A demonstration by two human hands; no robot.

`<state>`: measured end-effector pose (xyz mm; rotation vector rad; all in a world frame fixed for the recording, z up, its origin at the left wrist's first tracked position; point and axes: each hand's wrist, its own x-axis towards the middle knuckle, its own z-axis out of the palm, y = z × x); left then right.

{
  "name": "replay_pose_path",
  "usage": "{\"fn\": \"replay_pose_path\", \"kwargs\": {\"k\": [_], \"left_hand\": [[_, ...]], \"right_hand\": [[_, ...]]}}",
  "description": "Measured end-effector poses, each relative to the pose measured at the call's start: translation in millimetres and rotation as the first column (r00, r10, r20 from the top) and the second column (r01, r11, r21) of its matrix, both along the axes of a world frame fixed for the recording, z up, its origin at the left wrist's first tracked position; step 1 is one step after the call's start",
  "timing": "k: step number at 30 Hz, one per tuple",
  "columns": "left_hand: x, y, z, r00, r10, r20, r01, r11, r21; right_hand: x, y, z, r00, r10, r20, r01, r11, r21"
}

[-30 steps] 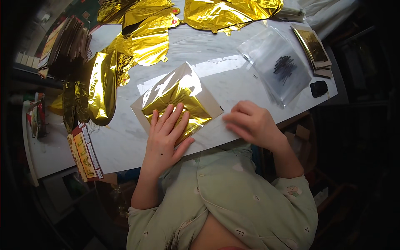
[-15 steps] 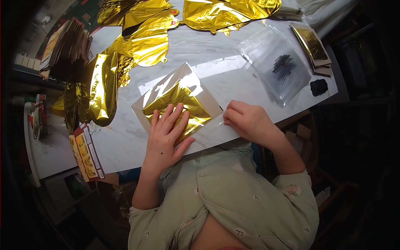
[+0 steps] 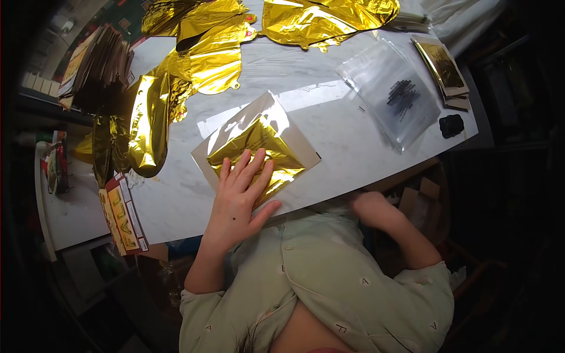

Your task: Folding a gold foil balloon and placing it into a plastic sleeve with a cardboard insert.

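Note:
A clear plastic bag (image 3: 302, 152) lies slantwise on the table in front of me, with a sheet of pale card and a folded gold foil balloon (image 3: 256, 135) in it. My left hand (image 3: 241, 191) rests flat on the bag's near side, over the foil, its fingers stretched out and slightly spread. Off the table's front edge, to the right of the bag, is my right hand (image 3: 375, 209), close to my body. It is smeared by motion and its fingers are hidden, so what it holds, if anything, does not show.
More gold foil balloons (image 3: 215, 65) spread over the table's far left and back. A stack of cards (image 3: 97, 67) stands at far left. At right lie clear bags (image 3: 382, 70), packed gold foil pieces (image 3: 438, 65) and a small black object (image 3: 451, 125). A printed card (image 3: 123, 217) overhangs the left edge.
My right hand has left the bag's right corner, moving right and back toward me past the table edge. My left hand stays on the bag; the view has shifted slightly.

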<state>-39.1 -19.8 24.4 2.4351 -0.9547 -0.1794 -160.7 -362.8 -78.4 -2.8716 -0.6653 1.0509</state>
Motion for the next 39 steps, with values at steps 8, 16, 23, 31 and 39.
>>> {"fn": "replay_pose_path", "kwargs": {"k": [8, 16, 23, 31, 39], "left_hand": [[-2, 6, -8, 1.000, -0.016, -0.009, 0.016, 0.999, -0.040], [-33, 42, -11, 0.986, -0.018, 0.165, 0.051, 0.979, -0.199], [-75, 65, -28, 0.961, 0.154, 0.231, -0.125, 0.983, -0.136], [-81, 51, -45, 0.882, 0.400, 0.249, -0.323, 0.898, -0.300], [-83, 35, -43, 0.775, 0.632, 0.008, -0.565, 0.699, -0.439]], "right_hand": [[19, -15, 115, 0.916, -0.337, 0.216, 0.308, 0.938, 0.158], [75, 51, 113, 0.766, -0.224, 0.603, -0.236, 0.774, 0.588], [64, 50, 72, 0.743, -0.214, 0.634, -0.327, 0.709, 0.624], [61, 66, 74, 0.741, -0.427, 0.518, -0.188, 0.608, 0.771], [68, 74, 85, 0.759, -0.531, 0.376, -0.036, 0.543, 0.839]]}}
